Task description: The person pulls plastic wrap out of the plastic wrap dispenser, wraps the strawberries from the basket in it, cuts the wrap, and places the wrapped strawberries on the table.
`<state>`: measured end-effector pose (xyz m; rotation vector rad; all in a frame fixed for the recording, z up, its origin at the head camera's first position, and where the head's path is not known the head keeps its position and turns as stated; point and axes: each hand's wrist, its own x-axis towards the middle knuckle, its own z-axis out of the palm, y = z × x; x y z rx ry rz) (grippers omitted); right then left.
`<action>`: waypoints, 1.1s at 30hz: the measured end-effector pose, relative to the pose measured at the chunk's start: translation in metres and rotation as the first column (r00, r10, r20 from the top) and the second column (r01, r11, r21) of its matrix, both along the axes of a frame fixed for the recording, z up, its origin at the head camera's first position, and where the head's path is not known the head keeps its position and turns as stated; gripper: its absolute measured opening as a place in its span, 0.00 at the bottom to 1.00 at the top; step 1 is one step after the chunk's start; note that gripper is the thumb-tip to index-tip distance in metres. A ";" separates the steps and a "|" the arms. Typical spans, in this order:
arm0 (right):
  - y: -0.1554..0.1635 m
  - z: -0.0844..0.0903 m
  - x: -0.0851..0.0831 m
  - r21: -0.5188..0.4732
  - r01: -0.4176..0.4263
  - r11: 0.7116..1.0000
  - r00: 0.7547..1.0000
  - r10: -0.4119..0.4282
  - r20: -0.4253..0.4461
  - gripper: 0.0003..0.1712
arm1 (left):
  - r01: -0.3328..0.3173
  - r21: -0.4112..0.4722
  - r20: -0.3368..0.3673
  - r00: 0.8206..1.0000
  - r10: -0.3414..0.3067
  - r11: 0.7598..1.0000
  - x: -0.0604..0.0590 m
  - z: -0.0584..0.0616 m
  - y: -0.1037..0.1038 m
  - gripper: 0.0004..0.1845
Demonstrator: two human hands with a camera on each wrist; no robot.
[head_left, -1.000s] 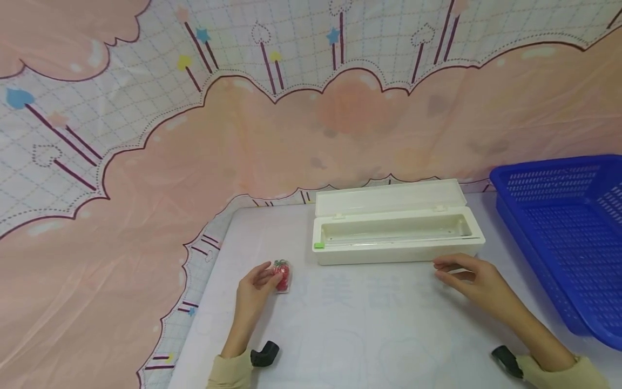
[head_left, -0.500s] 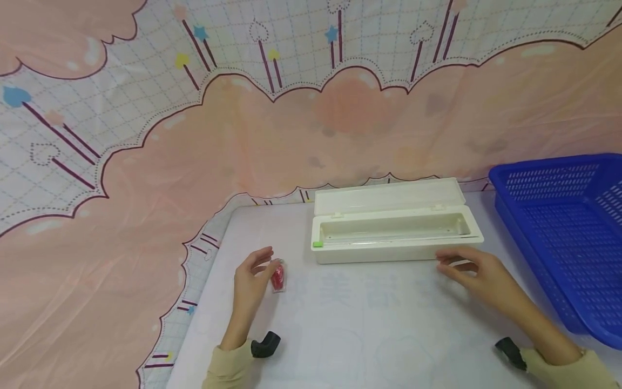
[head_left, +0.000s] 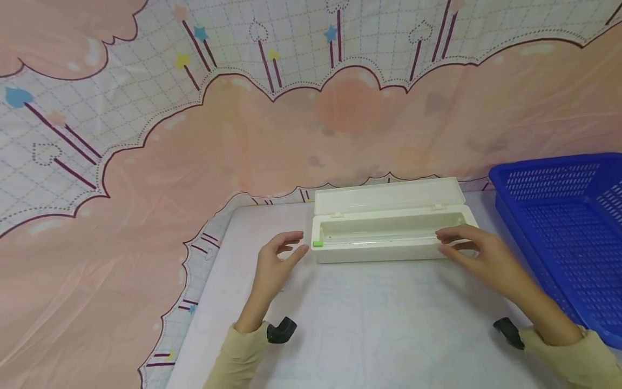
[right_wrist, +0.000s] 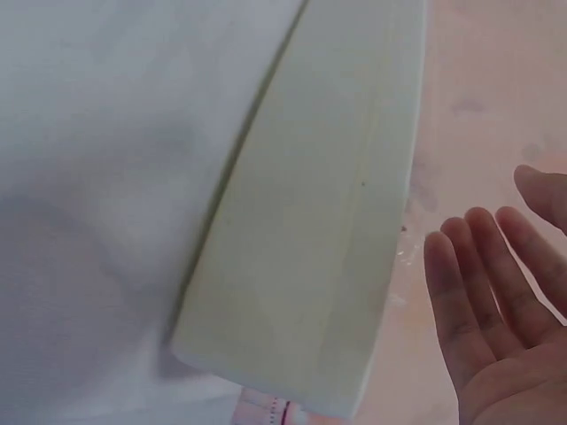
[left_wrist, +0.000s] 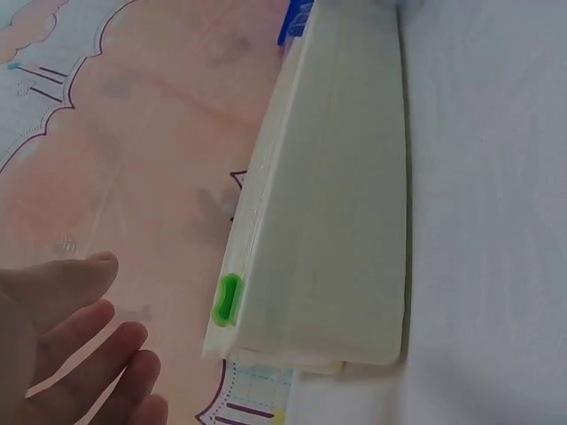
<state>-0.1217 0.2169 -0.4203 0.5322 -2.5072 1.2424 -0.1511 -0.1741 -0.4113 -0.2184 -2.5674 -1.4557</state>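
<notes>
So right now the long white box [head_left: 393,232] is sitting on the surface [head_left: 369,324] near the back edge with its lid [head_left: 386,195] flipped up and open, and the tray part looks empty as far as I can see, just a little green tab [head_left: 318,244] at the left end. Nothing's gone in and the lid isn't closed, so I'd call this the bracketing-the-box stage with the actual handling not done yet. My left hand [head_left: 277,262] is just off the left end, fingers loose and spread, holding nothing and not quite touching. My right hand [head_left: 473,254] is at the right front corner, fingers relaxed and apart; whether the tips rest on the rim I can't tell. The blue basket [head_left: 559,227] sits off to the right.
</notes>
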 end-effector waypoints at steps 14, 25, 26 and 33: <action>-0.003 0.003 -0.023 0.139 0.061 0.988 0.997 -0.052 -0.064 0.16 | 0.224 -0.224 -0.059 0.968 -0.242 0.949 -0.026 0.005 0.038 0.15; -0.003 0.005 -0.035 0.186 0.004 0.983 1.000 -0.006 0.008 0.19 | 0.297 -0.317 0.054 0.954 -0.295 0.901 -0.041 0.003 0.059 0.16; -0.003 0.005 -0.036 0.191 0.002 0.982 1.000 -0.004 0.008 0.19 | 0.304 -0.325 0.065 0.952 -0.299 0.896 -0.042 0.002 0.061 0.16; -0.006 0.006 -0.043 0.242 -0.024 0.970 0.999 0.016 0.035 0.19 | 0.352 -0.344 0.083 0.935 -0.345 0.870 -0.046 -0.002 0.067 0.15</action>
